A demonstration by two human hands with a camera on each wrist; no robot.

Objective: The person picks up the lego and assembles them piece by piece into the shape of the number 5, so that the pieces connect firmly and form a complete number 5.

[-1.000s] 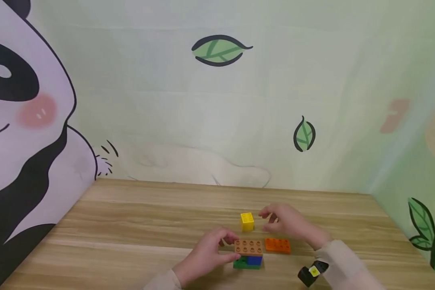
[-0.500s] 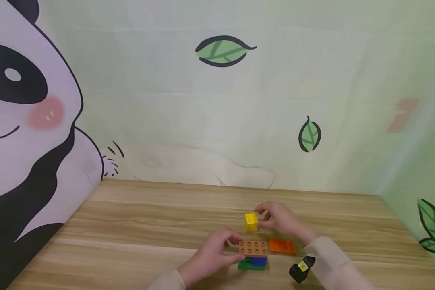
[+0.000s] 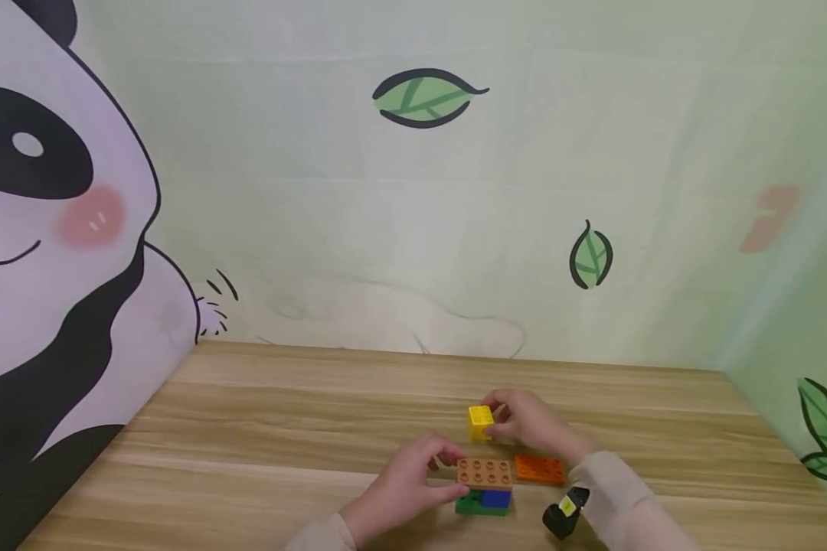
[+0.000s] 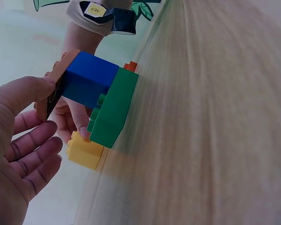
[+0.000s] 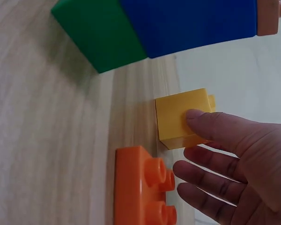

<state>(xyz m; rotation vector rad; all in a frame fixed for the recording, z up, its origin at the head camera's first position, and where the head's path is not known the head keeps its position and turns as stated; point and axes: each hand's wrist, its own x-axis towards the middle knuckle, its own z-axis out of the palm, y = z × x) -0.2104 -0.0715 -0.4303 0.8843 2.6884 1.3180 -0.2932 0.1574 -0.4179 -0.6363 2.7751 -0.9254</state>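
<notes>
In the head view, the left hand (image 3: 410, 478) has its grip on a small stack near the front of the wooden table (image 3: 282, 421): thumb and finger pinch the left end of the brown plate (image 3: 484, 474) on top. Under the plate's right part sits the blue brick (image 3: 496, 499), and under that the green brick (image 3: 481, 511), whose left studs are uncovered. The right hand (image 3: 531, 422) reaches in from the right, its grip closed about the yellow block (image 3: 480, 425), which stands on the table beyond the stack. The orange plate (image 3: 540, 469) lies flat just right of the stack, near the black device (image 3: 565, 514) at the right sleeve (image 3: 630, 493). Behind rises a pale green backdrop (image 3: 420, 229) with a panda drawing (image 3: 34, 306) and leaves

In the left wrist view, the thumb presses the brown plate's overhanging end, the lower fingers loosely bent beside it. The green brick is lowest, against the table; past the stack, the right hand's fingers are at the yellow block

In the right wrist view, the thumb lies on one side of the yellow block, pinching it against a finger mostly hidden behind; the remaining fingers curve loosely clear of it. The orange plate's studs show close by, apart from the block
</notes>
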